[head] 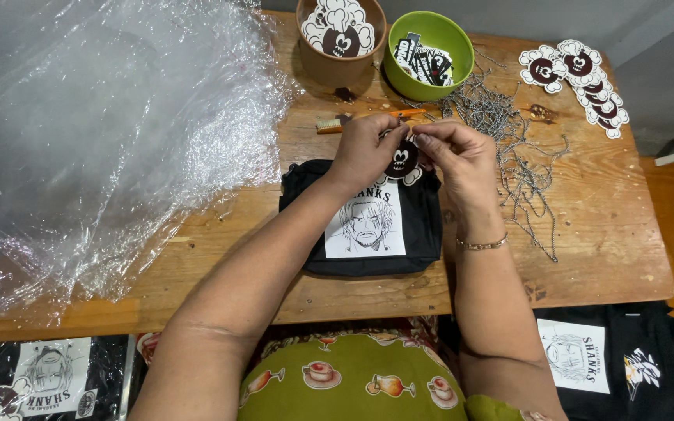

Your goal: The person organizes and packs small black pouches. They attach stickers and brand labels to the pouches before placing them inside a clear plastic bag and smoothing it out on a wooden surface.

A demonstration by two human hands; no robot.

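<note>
Your left hand (364,152) and right hand (454,152) pinch a cloud-shaped tag (402,161), fingers closed tight, over the black pouch (362,218) mid-worktop (587,234); a slip could likely drop it into the tangled ball chains (509,148).

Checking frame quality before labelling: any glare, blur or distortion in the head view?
Head view: strong white glare on the crumpled clear plastic sheet, washing out its folds; centre is sharp, with the left hand and right hand pinching a round black-and-white card tag crisply over the black fabric pouch; soft shadows under the forearms; table edges bow slightly, wide-angle.
</note>
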